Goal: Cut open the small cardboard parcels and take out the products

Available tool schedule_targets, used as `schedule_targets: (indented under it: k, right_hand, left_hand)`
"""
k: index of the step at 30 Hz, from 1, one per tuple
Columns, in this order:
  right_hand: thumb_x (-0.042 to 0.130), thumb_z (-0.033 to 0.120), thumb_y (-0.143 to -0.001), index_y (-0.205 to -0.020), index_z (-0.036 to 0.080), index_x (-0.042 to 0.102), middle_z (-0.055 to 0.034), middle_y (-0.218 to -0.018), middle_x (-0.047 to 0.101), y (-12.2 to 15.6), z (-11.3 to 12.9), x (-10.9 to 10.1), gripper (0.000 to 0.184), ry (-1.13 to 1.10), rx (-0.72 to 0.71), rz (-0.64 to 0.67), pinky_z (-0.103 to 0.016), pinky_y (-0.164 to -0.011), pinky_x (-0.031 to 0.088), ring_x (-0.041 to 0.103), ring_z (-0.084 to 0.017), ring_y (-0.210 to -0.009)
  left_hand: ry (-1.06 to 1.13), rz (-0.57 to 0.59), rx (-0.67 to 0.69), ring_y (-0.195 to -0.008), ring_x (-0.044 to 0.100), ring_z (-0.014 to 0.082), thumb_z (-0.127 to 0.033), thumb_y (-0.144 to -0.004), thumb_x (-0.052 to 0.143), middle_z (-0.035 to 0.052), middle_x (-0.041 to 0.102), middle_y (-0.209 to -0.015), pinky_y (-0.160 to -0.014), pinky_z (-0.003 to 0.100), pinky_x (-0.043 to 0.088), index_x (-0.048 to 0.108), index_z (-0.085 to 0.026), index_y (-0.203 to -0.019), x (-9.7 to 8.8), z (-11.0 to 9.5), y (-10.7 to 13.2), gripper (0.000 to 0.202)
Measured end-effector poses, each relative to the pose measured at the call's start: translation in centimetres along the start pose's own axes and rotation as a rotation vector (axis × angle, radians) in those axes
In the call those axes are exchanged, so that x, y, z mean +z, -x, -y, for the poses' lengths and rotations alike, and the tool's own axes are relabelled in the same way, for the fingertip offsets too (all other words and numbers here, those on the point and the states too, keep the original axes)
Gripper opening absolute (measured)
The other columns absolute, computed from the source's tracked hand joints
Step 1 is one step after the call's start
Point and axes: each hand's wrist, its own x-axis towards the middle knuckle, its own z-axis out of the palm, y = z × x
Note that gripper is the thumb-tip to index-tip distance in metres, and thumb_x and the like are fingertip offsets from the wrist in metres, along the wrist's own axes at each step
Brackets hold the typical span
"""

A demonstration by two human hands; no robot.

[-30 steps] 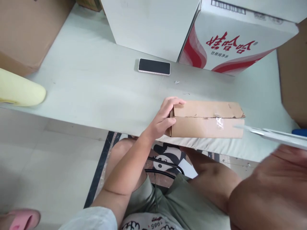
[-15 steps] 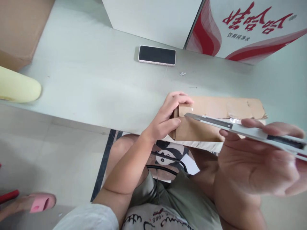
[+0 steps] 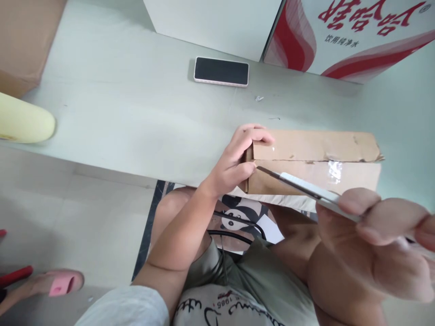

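Closest to the camera is the right hand (image 3: 377,244), fingers clamped on a knife (image 3: 307,188) that slants away and to the left, so it sits at an angle to the box (image 3: 316,145) instead of lined up with it. The box is right at the worktop's (image 3: 118,99) front edge, toward the right end, long axis running roughly along that edge. Its seam (image 3: 295,161) goes the same way, and that's the bit that matters imo: the blade tip is at the seam's left end, just on the near side, with the rest of the seam stretching off right. Can't tell if the tip actually touches cardboard. The left hand (image 3: 234,158) is the nearer one to the tip, fingers clamped around the box's left end, thumb just beside the blade (yikes). Further back there's a phone (image 3: 220,71), then two cartons (image 3: 217,22) toward the back edge.
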Motion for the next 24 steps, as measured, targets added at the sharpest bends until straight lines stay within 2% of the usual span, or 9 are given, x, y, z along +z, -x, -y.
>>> schedule_targets:
  k: [2,6,8,12,14,17,20,22,24]
  right_hand:
    - [0.067,0.024,-0.098,-0.085,0.026,0.047,0.0039,-0.056,0.053,-0.6,0.7,1.1,0.024,-0.116,-0.062,0.005,-0.036,-0.056,0.056,0.058,-0.017,-0.055]
    - [0.062,0.036,-0.104,-0.071,0.020,0.045,0.0037,-0.052,0.046,-1.3,1.2,2.3,0.041,-0.247,-0.057,0.040,-0.032,-0.057,0.047,0.053,-0.012,-0.056]
    - [0.062,0.035,-0.104,-0.068,0.019,0.049,0.0035,-0.053,0.046,-1.2,1.1,2.3,0.042,-0.255,-0.108,0.119,-0.033,-0.059,0.046,0.053,-0.011,-0.058]
    - [0.059,0.022,-0.102,-0.066,0.019,0.055,0.0026,-0.054,0.052,-0.8,1.3,2.3,0.036,-0.146,-0.276,0.324,-0.035,-0.061,0.052,0.056,-0.013,-0.056]
    - [0.058,0.021,-0.102,-0.062,0.019,0.053,0.0024,-0.051,0.051,-0.6,1.7,2.6,0.040,-0.072,-0.210,0.265,-0.035,-0.062,0.053,0.055,-0.014,-0.056]
    - [0.056,0.023,-0.104,-0.058,0.019,0.048,0.0032,-0.047,0.044,-0.6,2.3,3.0,0.047,-0.034,-0.172,0.141,-0.031,-0.054,0.048,0.048,-0.012,-0.050]
    - [0.054,0.024,-0.105,-0.058,0.019,0.050,0.0037,-0.045,0.043,-0.8,2.6,2.9,0.047,-0.045,-0.231,0.212,-0.029,-0.053,0.047,0.045,-0.011,-0.048]
    - [0.054,0.028,-0.105,-0.058,0.020,0.048,0.0028,-0.046,0.046,-0.7,2.7,2.8,0.049,0.005,-0.164,0.226,-0.032,-0.056,0.049,0.050,-0.013,-0.050]
    - [0.055,0.031,-0.105,-0.057,0.020,0.046,0.0027,-0.046,0.047,-0.4,2.8,2.9,0.050,0.056,-0.100,0.176,-0.035,-0.057,0.047,0.051,-0.014,-0.050]
  left_hand:
    - [-0.035,0.003,0.000,-0.137,0.053,0.0364,-0.062,-0.097,0.042,0.0124,0.059,-0.131,-0.116,0.056,0.048,0.056,-0.026,-0.128,0.0,0.0,0.0,0.049]
    - [-0.055,0.006,0.017,-0.139,0.053,0.0372,-0.052,-0.094,0.044,0.0117,0.059,-0.132,-0.115,0.057,0.049,0.055,-0.026,-0.128,-0.1,0.1,0.0,0.044]
    - [-0.061,0.004,0.018,-0.139,0.053,0.0370,-0.044,-0.092,0.043,0.0110,0.060,-0.131,-0.114,0.057,0.049,0.054,-0.027,-0.128,-0.1,0.0,0.0,0.042]
    - [-0.060,-0.007,0.019,-0.139,0.053,0.0361,-0.038,-0.090,0.040,0.0107,0.060,-0.129,-0.114,0.057,0.049,0.053,-0.027,-0.128,0.0,-0.1,0.0,0.042]
    - [-0.042,-0.009,0.022,-0.139,0.052,0.0361,-0.042,-0.092,0.040,0.0109,0.060,-0.128,-0.115,0.058,0.048,0.053,-0.027,-0.127,0.1,-0.1,0.0,0.041]
    - [-0.020,-0.006,0.032,-0.138,0.052,0.0365,-0.051,-0.095,0.043,0.0112,0.059,-0.128,-0.116,0.057,0.048,0.054,-0.027,-0.127,0.1,0.0,-0.1,0.042]
    - [0.002,-0.010,0.026,-0.139,0.052,0.0363,-0.053,-0.095,0.044,0.0115,0.058,-0.129,-0.117,0.057,0.046,0.055,-0.026,-0.127,0.1,0.0,0.0,0.043]
    - [0.008,-0.011,0.016,-0.139,0.051,0.0359,-0.050,-0.095,0.042,0.0114,0.057,-0.130,-0.118,0.057,0.046,0.055,-0.026,-0.127,0.1,-0.1,0.0,0.042]
    - [0.008,-0.010,0.010,-0.139,0.051,0.0354,-0.046,-0.094,0.041,0.0109,0.057,-0.130,-0.119,0.057,0.045,0.055,-0.026,-0.127,0.1,-0.1,0.0,0.041]
